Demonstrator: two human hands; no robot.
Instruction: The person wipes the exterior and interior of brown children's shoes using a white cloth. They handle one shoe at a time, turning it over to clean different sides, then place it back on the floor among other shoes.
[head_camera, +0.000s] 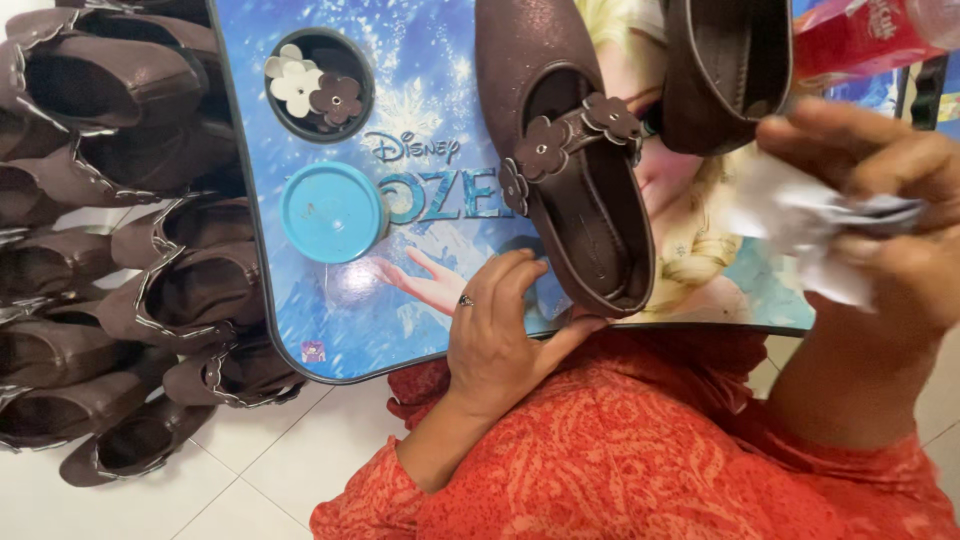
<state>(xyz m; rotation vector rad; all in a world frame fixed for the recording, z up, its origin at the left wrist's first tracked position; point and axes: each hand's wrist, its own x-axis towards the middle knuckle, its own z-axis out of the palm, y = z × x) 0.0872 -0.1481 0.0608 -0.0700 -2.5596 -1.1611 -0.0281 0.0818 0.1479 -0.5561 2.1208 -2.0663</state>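
Brown shoe (565, 150) with flower strap lies on the counter (330, 330), heel toward us, steadied by our left hand (495, 335), fingers (510, 275) curled against its heel. Our right hand (880, 215) pinches crumpled white paper (800, 215) just beside it, ready for stuffing, we judge.

Right hand (880, 220) blurred, second shoe (725, 70) and red bottle (860, 35) cut off at top

A brown strapped shoe (565, 150) with flower trims is steadied at its heel, sole down; crumpled white paper (810, 225) is pinched between fingertips.
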